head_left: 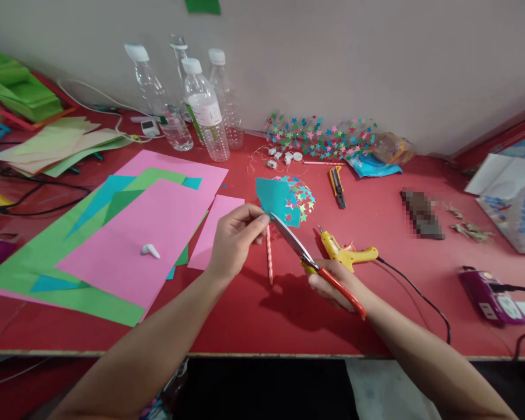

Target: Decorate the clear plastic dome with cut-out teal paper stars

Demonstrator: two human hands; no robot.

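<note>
My right hand [336, 283] grips a pair of scissors [294, 240] with red handles, the blades pointing up and left. At their tips, my left hand [236, 236] is closed in a pinch; what it holds, if anything, is too small to make out. Just beyond the fingers lies a piece of teal paper [271, 192], with small coloured paper stars [304, 201] on and beside its right part. Below the blades rests a pink-and-white striped pencil [269, 256]. A yellow glue gun [347, 252] lies right beyond my right hand.
Pink, green and teal paper sheets [131, 245] spread at left, a white earbud [150, 251] on top. Several plastic bottles [205, 119] stand by the wall, near a star-covered bottle [319, 137] on its side. A yellow cutter knife [338, 188] and a purple power strip [492, 297] lie at right.
</note>
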